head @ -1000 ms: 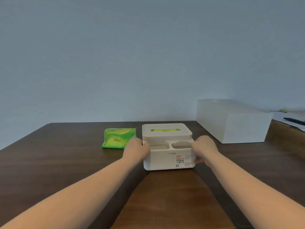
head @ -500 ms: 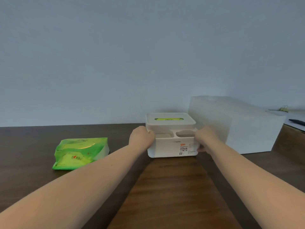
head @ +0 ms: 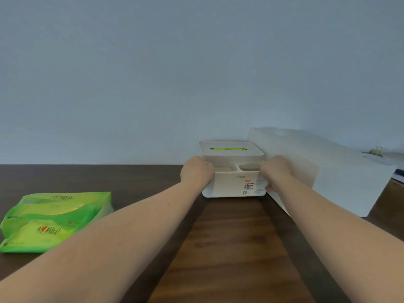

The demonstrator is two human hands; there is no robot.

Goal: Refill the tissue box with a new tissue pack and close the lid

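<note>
Hands first: our left hand [head: 197,171] and right hand [head: 276,171] clasp the tissue box [head: 234,184] by its sides on the table [head: 229,248], lid [head: 229,148] on. Opening comes next, we judge; the green tissue pack [head: 52,219] waits far left.

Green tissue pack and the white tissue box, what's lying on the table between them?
In the head view, only the left forearm crosses above bare dark table between the green tissue pack and tissue box.
</note>
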